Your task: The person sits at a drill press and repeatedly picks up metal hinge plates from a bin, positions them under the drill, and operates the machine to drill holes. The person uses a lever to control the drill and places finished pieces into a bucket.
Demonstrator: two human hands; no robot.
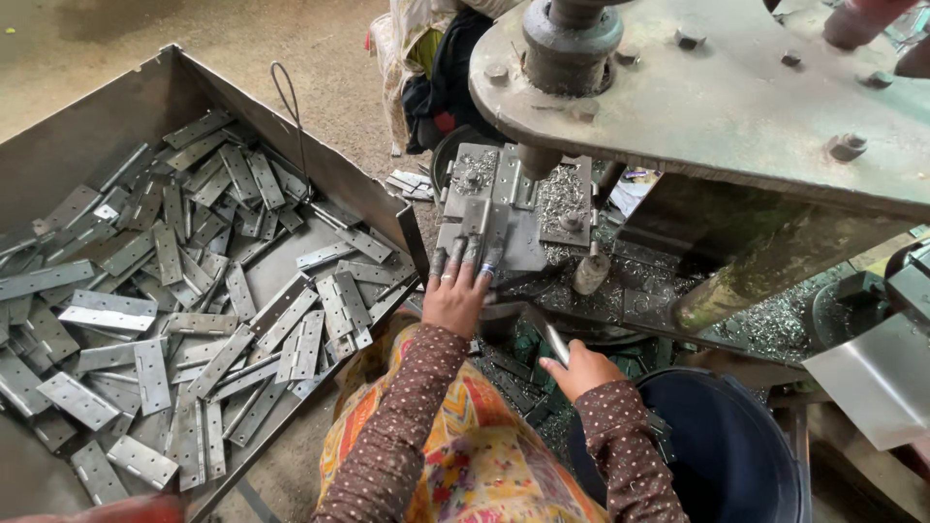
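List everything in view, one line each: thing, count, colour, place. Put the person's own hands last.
metal tray: one, grey, left.
hinge plates: too many to count, silver, heaped in the tray.
press machine: one, grey-green, top right.
jig plate: one, grey, under the press.
metal shavings: scattered, silver, around the press base.
bucket: one, dark blue, bottom right.
left hand: fingertips on the jig plate.
right hand: gripping a metal lever.

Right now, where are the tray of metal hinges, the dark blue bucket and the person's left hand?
tray of metal hinges (116,116), head view, on its bare back wall.
dark blue bucket (722,441), head view, on its inner wall.
left hand (453,298), head view, on the back of the hand.
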